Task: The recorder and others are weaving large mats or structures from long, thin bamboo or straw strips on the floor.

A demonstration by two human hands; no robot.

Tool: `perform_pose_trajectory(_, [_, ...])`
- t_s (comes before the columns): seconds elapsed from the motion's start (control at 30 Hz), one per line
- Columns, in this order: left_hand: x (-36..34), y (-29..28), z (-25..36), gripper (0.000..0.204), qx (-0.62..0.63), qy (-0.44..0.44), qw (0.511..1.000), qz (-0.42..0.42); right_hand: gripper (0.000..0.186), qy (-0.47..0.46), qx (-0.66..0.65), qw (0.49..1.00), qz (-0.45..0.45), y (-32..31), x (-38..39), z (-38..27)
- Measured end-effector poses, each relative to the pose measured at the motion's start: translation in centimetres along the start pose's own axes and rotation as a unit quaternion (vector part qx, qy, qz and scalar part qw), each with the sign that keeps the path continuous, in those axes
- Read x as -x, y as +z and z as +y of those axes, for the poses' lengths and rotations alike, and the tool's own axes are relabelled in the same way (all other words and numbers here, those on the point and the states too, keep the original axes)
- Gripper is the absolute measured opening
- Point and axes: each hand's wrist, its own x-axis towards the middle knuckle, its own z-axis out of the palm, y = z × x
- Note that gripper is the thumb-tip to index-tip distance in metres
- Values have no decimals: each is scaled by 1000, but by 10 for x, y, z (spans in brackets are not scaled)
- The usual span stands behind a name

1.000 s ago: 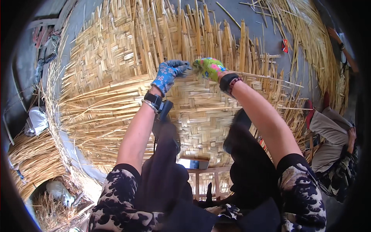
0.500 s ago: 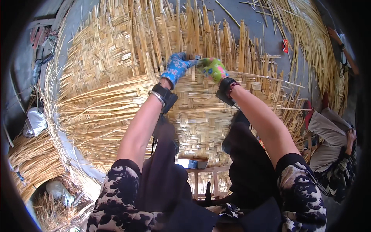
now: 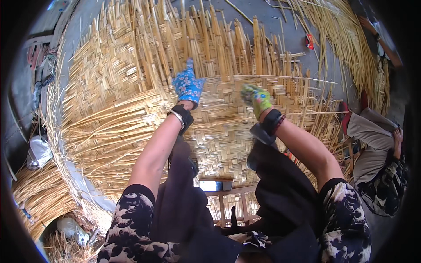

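Note:
A large woven mat of pale yellow split-reed strips (image 3: pixel 219 153) spreads in front of me, with loose upright strip ends (image 3: pixel 215 48) along its far side. My left hand (image 3: pixel 188 86), in a blue flowered glove, is over the mat with a finger stretched toward those ends and the thumb apart. Nothing shows in its grasp. My right hand (image 3: pixel 258 100), in a green flowered glove, hovers nearer to me over the weave, its fingers smeared by motion. Beyond it, a long thin strip (image 3: pixel 285 78) lies crosswise over the uprights.
Long loose reeds (image 3: pixel 333 30) lie at the far right, near a small red wrapper (image 3: pixel 309 41). Another person (image 3: pixel 372 144) sits at the right edge. Bundled straw (image 3: pixel 41 188) and a white bag (image 3: pixel 39 152) are on the left.
My hands were together at the base of the upright strips. They have moved apart, the left slightly left, the right back toward me and rightward. The view has shifted slightly.

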Motion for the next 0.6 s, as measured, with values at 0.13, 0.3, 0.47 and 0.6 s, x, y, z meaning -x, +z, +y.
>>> perform_pose_trajectory(0.13, [-9,18,6,64,110,285,937,172,18,9,-98,992,77,-29,-19,-19])
perform_pose_trajectory(0.3, [10,8,62,50,-56,175,974,-130,17,24,-124,991,47,-76,-26,-31])
perform_pose_trajectory(0.47, [2,33,90,31,41,385,915,114,26,-26,-81,996,39,-68,-14,-41])
perform_pose_trajectory(0.6, [-12,42,102,19,-40,325,942,-71,33,-86,-3,996,-22,-67,-13,-49])
